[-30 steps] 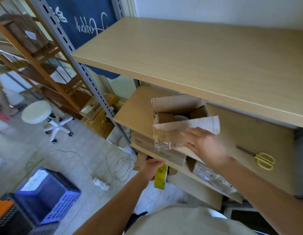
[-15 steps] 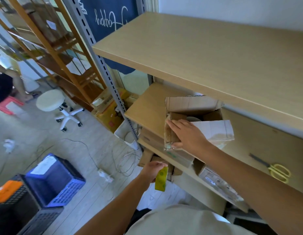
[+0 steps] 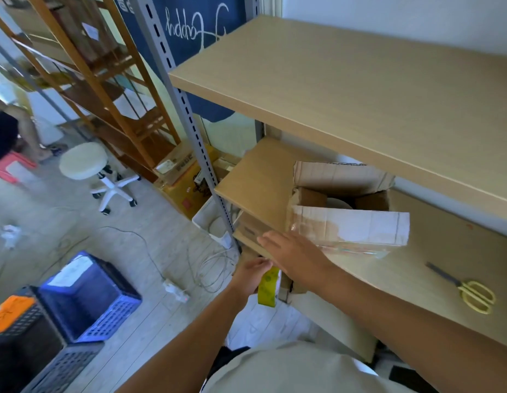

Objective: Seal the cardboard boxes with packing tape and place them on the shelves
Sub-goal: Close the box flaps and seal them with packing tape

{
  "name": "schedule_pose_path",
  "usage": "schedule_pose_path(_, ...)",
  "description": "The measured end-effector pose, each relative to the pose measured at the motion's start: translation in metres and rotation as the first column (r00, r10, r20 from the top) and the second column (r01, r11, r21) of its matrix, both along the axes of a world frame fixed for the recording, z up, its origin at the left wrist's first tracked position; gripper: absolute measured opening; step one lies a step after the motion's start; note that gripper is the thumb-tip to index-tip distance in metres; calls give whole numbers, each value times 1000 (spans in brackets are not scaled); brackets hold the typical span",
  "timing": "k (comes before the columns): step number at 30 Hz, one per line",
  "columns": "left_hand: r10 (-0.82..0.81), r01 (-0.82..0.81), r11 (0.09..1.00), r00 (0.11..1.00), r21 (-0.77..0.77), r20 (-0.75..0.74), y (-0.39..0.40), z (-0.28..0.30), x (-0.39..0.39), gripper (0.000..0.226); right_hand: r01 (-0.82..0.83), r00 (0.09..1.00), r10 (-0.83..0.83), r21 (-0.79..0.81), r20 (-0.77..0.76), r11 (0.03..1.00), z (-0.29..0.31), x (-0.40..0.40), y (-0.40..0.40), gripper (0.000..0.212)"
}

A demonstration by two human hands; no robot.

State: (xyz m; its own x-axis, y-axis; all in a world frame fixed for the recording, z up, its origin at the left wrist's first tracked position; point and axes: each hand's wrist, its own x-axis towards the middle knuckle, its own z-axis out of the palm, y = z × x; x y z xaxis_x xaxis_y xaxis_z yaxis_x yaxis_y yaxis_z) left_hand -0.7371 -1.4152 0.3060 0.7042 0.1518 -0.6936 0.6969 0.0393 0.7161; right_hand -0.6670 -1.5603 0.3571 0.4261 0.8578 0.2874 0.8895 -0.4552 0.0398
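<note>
An open cardboard box (image 3: pixel 346 222) stands on the middle shelf (image 3: pixel 261 177), its flaps up and its near flap patched with clear tape and torn white paper. My right hand (image 3: pixel 295 252) hovers flat at the shelf's front edge, just left of and below that flap, fingers spread and holding nothing. My left hand (image 3: pixel 251 275) is lower, in front of the shelf, gripping a yellow roll of packing tape (image 3: pixel 268 287). Something round and pale shows inside the box.
Yellow-handled scissors (image 3: pixel 471 293) lie on the middle shelf to the right. The top shelf (image 3: pixel 360 89) overhangs the box. On the floor sit a blue crate (image 3: pixel 87 299), a white stool (image 3: pixel 85 163), cables and a power strip (image 3: pixel 175 290). More boxes sit below.
My right hand has left the box's near flap and dropped down and left toward the shelf edge. The left hand keeps the tape roll below. The view has shifted left.
</note>
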Motion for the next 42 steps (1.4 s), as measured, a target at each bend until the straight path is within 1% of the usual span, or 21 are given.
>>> schedule_pose_path(1, -2, 2, 1000, 1000, -3, 16, 6, 4, 1, 17, 37, 998, -38, -28, -52, 999, -5, 1, 9, 59)
schedule_pose_path(3, -21, 21, 1000, 999, 10, 38, 18, 14, 5, 20, 120, 973, -151, -176, -174, 977, -8, 4, 29, 47)
schedule_pose_path(4, -32, 31, 999, 999, 19, 42, 26, 17, 7, 22, 158, 935, -227, -252, -273, 955, -9, 6, 39, 37)
schedule_pose_path(6, -43, 42, 999, 997, 18, 64, 41, 27, 11, 29, 226, 835, -376, -372, -402, 900, -9, 14, 59, 8)
schedule_pose_path(7, -61, 60, 998, 996, 14, 72, 50, 30, 14, 32, 263, 774, -436, -393, -460, 881, -4, 15, 69, 9)
schedule_pose_path(10, -152, 151, 988, 983, 9, 99, 79, 39, 26, 26, 410, 654, -532, -340, -538, 847, 9, 20, 90, 14)
schedule_pose_path(12, -187, 188, 982, 975, 1, 120, 98, 43, 34, 14, 497, 615, -547, -259, -568, 828, 14, 20, 101, 14)
schedule_pose_path(15, -277, 272, 961, 949, 54, 153, 126, 46, 43, 22, 602, 559, -537, -136, -631, 787, 17, 19, 121, 12)
schedule_pose_path(17, -329, 325, 944, 926, 54, 186, 143, 43, 46, 15, 667, 503, -542, -97, -673, 739, 19, 16, 135, 11)
schedule_pose_path(19, -398, 391, 917, 889, 80, 225, 157, 40, 47, 17, 716, 459, -573, -99, -680, 691, 19, 13, 146, 11)
schedule_pose_path(23, -518, 479, 854, 818, 200, 250, 176, 28, 50, 18, 759, 434, -667, -154, -606, 633, 18, 5, 164, 14)
schedule_pose_path(24, -542, 505, 839, 806, 200, 237, 179, 28, 51, 27, 765, 422, -680, -168, -599, 622, 16, 4, 167, 15)
schedule_pose_path(25, -553, 522, 832, 805, 185, 215, 181, 28, 52, 42, 767, 410, -693, -186, -593, 614, 15, 4, 169, 15)
schedule_pose_path(26, -546, 528, 838, 819, 139, 176, 184, 26, 54, 55, 765, 402, -703, -207, -586, 610, 13, 5, 171, 14)
schedule_pose_path(28, -485, 483, 874, 866, 40, 121, 188, 22, 63, 66, 760, 396, -707, -224, -586, 610, 10, 13, 174, 13)
schedule_pose_path(30, -460, 458, 888, 883, 39, 97, 188, 17, 74, 70, 762, 398, -703, -213, -590, 611, 9, 24, 176, 11)
schedule_pose_path(34, -487, 471, 867, 870, 165, 79, 183, 14, 101, 72, 783, 372, -699, -199, -610, 590, 7, 50, 178, 10)
schedule_pose_path(36, -495, 463, 842, 867, 277, 57, 179, 12, 116, 69, 781, 369, -679, -185, -635, 597, 7, 65, 181, 13)
schedule_pose_path(38, -500, 452, 807, 865, 381, 33, 174, 7, 127, 64, 764, 362, -679, -214, -639, 609, 6, 79, 184, 15)
schedule_pose_path(39, -496, 445, 801, 868, 401, 29, 171, 4, 131, 62, 760, 347, -681, -232, -645, 607, 5, 86, 185, 16)
schedule_pose_path(42, -442, 415, 831, 897, 370, -12, 167, -4, 144, 64, 751, 284, -682, -286, -675, 596, -4, 106, 184, 18)
